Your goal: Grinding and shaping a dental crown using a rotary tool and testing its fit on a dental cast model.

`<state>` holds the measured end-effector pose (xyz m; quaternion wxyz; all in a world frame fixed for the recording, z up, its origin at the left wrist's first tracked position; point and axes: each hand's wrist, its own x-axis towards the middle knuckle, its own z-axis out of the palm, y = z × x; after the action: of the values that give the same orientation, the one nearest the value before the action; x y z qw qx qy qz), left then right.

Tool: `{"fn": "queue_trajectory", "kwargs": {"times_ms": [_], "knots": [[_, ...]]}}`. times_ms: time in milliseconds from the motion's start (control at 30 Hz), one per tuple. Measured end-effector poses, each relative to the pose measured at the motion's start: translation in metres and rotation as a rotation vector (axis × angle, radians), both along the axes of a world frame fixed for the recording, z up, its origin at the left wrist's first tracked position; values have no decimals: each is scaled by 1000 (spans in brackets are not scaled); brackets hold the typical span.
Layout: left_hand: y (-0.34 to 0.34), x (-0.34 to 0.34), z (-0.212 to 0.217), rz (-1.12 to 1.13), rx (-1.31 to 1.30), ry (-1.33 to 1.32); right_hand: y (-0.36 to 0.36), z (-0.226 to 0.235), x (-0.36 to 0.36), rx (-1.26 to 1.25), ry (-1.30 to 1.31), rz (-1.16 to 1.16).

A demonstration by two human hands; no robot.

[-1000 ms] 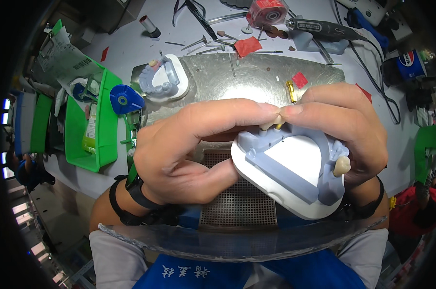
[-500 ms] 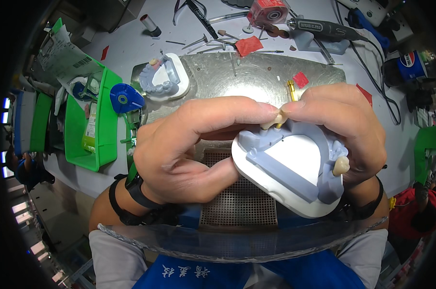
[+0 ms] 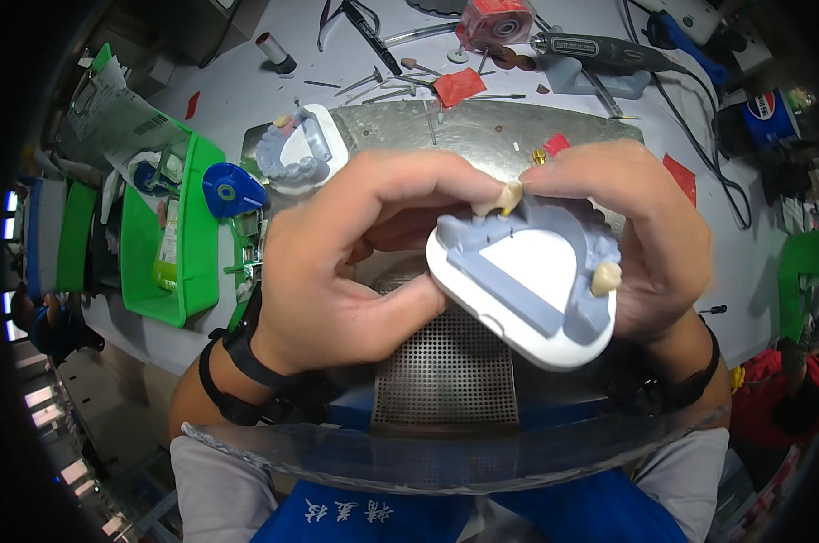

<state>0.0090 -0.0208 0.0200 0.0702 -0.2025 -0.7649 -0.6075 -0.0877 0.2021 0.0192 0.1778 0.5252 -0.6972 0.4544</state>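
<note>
Cluttered grey workbench (image 3: 246, 90); left hand (image 3: 337, 262) and right hand (image 3: 640, 235) grasp the grey-and-white dental model (image 3: 527, 285), fingertips pinching a small cream tooth crown (image 3: 507, 197) that might slip and drop

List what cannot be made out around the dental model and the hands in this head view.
- Far rim of the dental model: hidden behind the right hand.
- Small tooth piece at the fingertips: mostly covered by both hands, so its shape is unclear.
- Left hand palm: turned away from the camera.
- Perforated grid: its upper part is covered by the model, its lower edge by a clear curved shield.
- Second model: too small for detail.
</note>
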Motion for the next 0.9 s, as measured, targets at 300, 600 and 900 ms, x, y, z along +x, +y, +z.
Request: {"fn": "queue_trajectory", "kwargs": {"times_ms": [300, 600, 900], "knots": [[5, -23, -17, 182, 35, -326, -2, -21, -12, 243, -17, 33], [3, -27, -26, 374, -525, 128, 10, -11, -12, 426, -96, 68], [4, -31, -26, 364, -448, 140, 6, -13, -8, 415, -100, 43]]}}
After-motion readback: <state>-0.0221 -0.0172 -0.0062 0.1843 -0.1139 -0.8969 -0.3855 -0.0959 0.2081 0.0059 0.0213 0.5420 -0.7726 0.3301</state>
